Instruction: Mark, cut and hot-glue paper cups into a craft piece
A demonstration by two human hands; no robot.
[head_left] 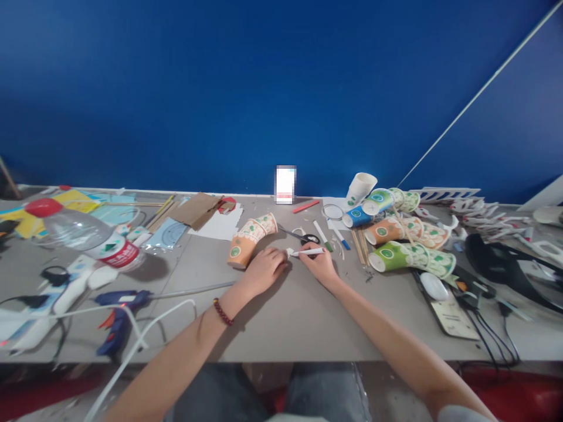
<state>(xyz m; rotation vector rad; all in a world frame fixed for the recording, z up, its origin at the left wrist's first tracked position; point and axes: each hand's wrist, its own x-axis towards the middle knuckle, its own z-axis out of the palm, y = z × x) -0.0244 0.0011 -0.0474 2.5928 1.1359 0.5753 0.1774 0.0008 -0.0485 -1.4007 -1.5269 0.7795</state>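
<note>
My right hand is closed around a white marker with a dark red end, held like a pen. The marker's tip points left at a small white piece of paper. My left hand rests on the table with curled fingers, its fingertips at the left edge of that piece and seeming to hold it. Just behind my left hand stands a tilted, bent stack of orange and leaf-patterned paper cups. Black-handled scissors lie behind the marker.
Green and blue markers lie near wooden sticks. More cup stacks lie right. On the left are a blue glue gun, a power strip, a plastic bottle and cardboard. A lit phone-like screen leans on the wall.
</note>
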